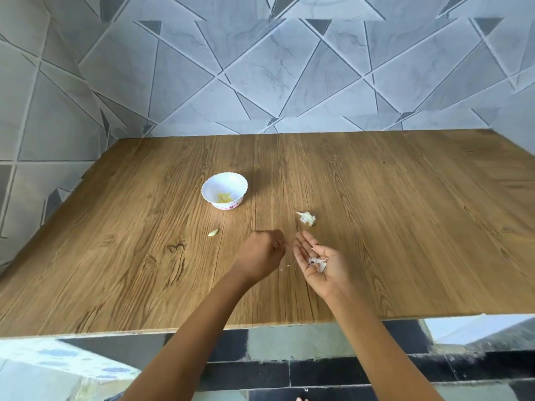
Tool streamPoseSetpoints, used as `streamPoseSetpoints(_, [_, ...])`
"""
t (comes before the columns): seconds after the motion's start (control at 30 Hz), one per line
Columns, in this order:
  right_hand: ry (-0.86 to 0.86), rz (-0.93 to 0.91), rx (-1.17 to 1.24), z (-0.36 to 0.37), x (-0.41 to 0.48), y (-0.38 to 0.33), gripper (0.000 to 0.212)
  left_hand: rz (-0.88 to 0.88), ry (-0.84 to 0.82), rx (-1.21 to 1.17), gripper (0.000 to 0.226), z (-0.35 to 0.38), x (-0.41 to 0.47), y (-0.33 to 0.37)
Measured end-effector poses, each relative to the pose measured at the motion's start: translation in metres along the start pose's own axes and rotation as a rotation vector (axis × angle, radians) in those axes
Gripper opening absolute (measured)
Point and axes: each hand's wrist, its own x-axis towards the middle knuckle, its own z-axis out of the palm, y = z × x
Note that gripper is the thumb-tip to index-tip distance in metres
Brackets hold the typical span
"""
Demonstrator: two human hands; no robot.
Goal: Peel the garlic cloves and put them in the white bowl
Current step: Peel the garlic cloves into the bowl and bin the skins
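Wood-grain brown surface [376, 227], carrying every item below.

**Step in hand (judged):** stripping skin from the garlic pieces [318, 261] held over the near middle of the surface.
- Right hand [333, 269]: palm up, fingers straight and relaxed, gripping nothing. The pieces simply rest in the palm.
- Left hand [265, 251]: just beside the right, knuckles up, fingers curled in toward the thumb. Whether they pinch a scrap of skin is too small to tell.

**Handling advice:**
- Keep the right palm level and slightly cupped so that nothing rolls off.
- Take one piece at a time and catch the papery skin at its tip with a fingernail.
- Pull the skin along the length of the clove rather than across it.
- Drop the waste away from the white bowl [224, 186] so that only bare cloves go into it.

**Appearance of the garlic:**
- In the palm: small, pale, white with a pinkish tinge, thin skin curling loose at the edges.
- Peeled cloves [224, 197]: a yellowish cluster at the bottom of the bowl, which stands left of centre and well apart from both hands.
- Loose clove [213, 232]: cream, pointed, lying alone on the surface near the bowl.
- Heap [307, 217]: white, ragged, just beyond the right fingertips. Whether it is skin or unpeeled garlic is unclear.
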Motion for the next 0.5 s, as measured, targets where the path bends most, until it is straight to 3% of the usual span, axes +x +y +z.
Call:
streamPoseSetpoints(0.07, [0.020, 0.008, 0.021, 0.002, -0.001, 0.003, 0.030, 0.142, 0.014, -0.139, 0.017, -0.006, -0.001, 0.012])
streamPoseSetpoints(0.17, [0.066, 0.006, 0.051, 0.005, -0.001, 0.004, 0.026, 0.260, -0.069, -0.090, 0.039, -0.009, -0.003, 0.029])
streamPoseSetpoints(0.3, [0.002, 0.012, 0.087, 0.000, 0.003, -0.002, 0.027, 0.092, 0.063, 0.009, 0.030, -0.011, 0.003, 0.023])
streamPoseSetpoints(0.5, [-0.033, -0.008, 0.041, -0.007, 0.006, -0.008, 0.033, -0.016, -0.144, 0.257, 0.018, 0.006, -0.001, 0.010])
